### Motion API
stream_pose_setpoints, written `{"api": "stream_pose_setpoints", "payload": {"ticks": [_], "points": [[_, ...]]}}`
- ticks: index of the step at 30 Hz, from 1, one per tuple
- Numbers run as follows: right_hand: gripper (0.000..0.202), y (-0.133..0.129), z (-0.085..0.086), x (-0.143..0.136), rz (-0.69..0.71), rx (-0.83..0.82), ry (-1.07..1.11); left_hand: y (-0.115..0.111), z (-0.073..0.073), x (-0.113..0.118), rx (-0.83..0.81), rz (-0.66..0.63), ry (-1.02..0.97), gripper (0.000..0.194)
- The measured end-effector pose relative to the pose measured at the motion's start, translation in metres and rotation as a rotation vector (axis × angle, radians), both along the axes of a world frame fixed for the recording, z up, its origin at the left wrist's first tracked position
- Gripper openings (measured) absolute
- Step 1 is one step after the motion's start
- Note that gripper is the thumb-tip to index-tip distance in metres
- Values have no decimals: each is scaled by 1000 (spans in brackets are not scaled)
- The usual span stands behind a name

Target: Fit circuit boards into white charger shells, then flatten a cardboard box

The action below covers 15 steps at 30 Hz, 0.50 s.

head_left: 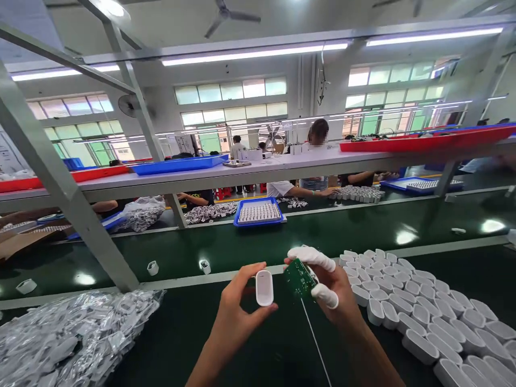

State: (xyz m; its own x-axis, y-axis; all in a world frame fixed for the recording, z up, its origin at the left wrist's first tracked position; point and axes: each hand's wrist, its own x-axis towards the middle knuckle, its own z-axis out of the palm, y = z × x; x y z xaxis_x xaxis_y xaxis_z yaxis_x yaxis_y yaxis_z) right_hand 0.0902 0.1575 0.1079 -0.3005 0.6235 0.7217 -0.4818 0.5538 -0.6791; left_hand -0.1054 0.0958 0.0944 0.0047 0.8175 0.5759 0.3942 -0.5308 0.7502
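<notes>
The small white case (264, 289) is up in the air over the dark table (169, 333), in the left hand (242, 306). The fingers are closed on it, with the fingertips by its top end and the thumb under its bottom end. It looks light, hard and smooth, so it might slip. The two round ends seem a good place to hold it. Its open side faces the person, and its long way runs nearly straight up and down.

Just beside it, the green board (297, 278) is in the right hand (338, 293). The thumb and a finger pinch it, and both wear white finger covers (314, 259). The board looks thin, stiff and easy to hurt, so the edges are likely the best place to grip. It is tipped, with one corner up. I cannot tell which side is longer. A thin white line (315, 339) runs down below it; I cannot tell if they join.

To the right stand many white cases (421, 344), packed close. To the left lies a clear bag (80, 333) of small parts. Farther off are a green belt (342, 231), a blue tray (258, 224) and a co-worker's arm (302, 192).
</notes>
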Motion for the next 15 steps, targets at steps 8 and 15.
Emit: {"api": "stream_pose_setpoints", "payload": {"ticks": [8,15], "points": [[37,-31,2,-7,-89,375,-90,-13,-6,6,124,-15,108,51],[36,-38,-13,-32,-12,61,115,2,-21,20,309,131,138,41]]}}
